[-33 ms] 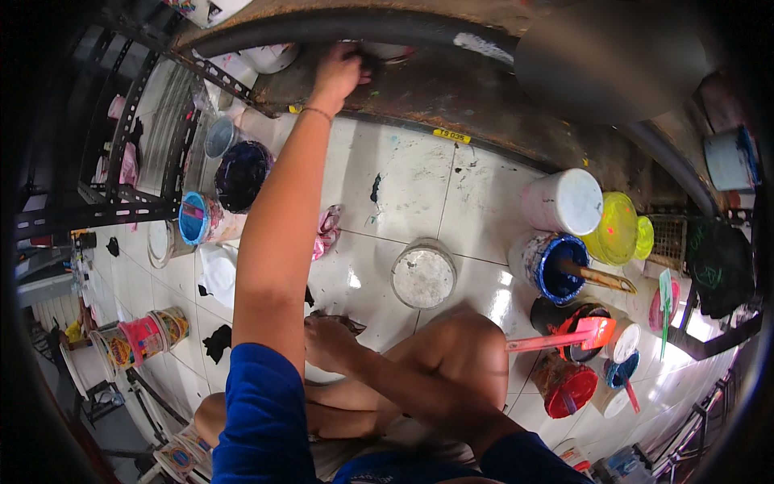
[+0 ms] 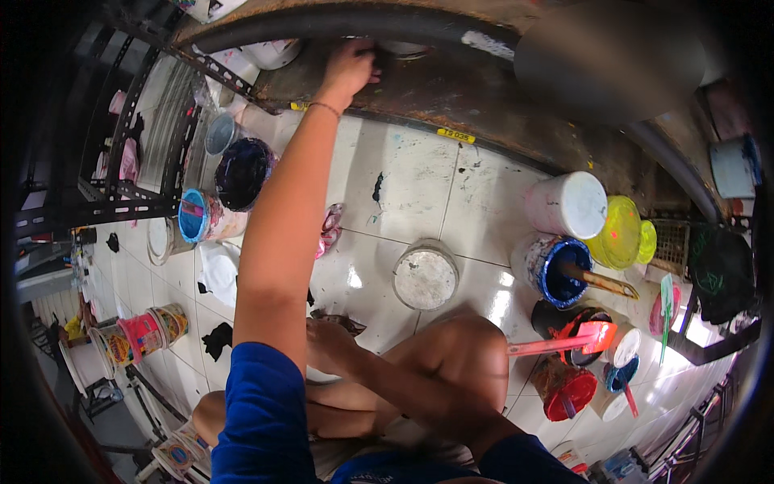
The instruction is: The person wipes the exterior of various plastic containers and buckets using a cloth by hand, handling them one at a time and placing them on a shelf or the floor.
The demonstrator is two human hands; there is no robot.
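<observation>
My left arm [image 2: 282, 210] stretches away to the far side. My left hand [image 2: 351, 71] is low over the dark, stained board [image 2: 451, 85] under a thick dark bar; its fingers are bent and blurred, and whatever they hold cannot be made out. A pale round thing [image 2: 405, 50] lies just right of that hand. My right hand [image 2: 329, 347] is closed near my lap, its fingers partly hidden by my left arm. Beside it show a dark, crumpled-looking piece [image 2: 343, 321] and part of something white below. A lidded round tub [image 2: 425, 277] stands on the floor ahead of my knee.
At right stand a white bucket [image 2: 579, 206], a yellow tub [image 2: 617, 234], a blue paint bucket [image 2: 560, 270] with a wooden-handled tool, and a red paint pot [image 2: 571, 394]. A red spatula [image 2: 592, 339] lies across another pot. Paint pots [image 2: 242, 173] and a black rack [image 2: 121, 210] stand left.
My left hand has shifted slightly to the right over the stained board, uncovering more of the pale round thing. The whole view has moved a little; my right hand stays near my lap.
</observation>
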